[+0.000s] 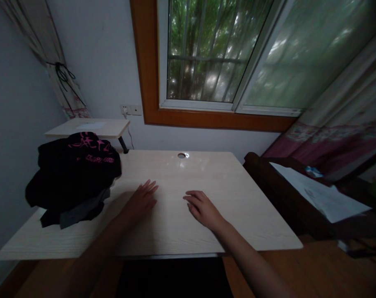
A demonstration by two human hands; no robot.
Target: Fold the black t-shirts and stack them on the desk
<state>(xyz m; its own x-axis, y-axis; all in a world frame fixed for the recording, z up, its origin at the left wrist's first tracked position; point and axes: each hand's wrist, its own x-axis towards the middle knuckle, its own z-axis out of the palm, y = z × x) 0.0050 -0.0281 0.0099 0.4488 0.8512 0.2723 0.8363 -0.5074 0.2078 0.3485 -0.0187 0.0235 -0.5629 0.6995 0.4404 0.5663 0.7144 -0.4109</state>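
Both my hands are over the pale wood-grain table (181, 231). My left hand (141, 201) has its fingers stretched out and holds nothing. To its right, my right hand (202, 207) has its fingers apart and slightly bent, also holding nothing. I cannot tell whether either palm touches the tabletop. A heap of black clothing (73, 178) with pink lettering lies on the table's left side, a little way from my left hand. Grey cloth shows at its lower edge.
A small raised shelf (113, 129) with a white paper stands behind the clothing. At the back of the table is a round cable hole (181, 155). On the right, a dark brown piece of furniture (259, 174) bears a white sheet (324, 194). A window (206, 54) is ahead.
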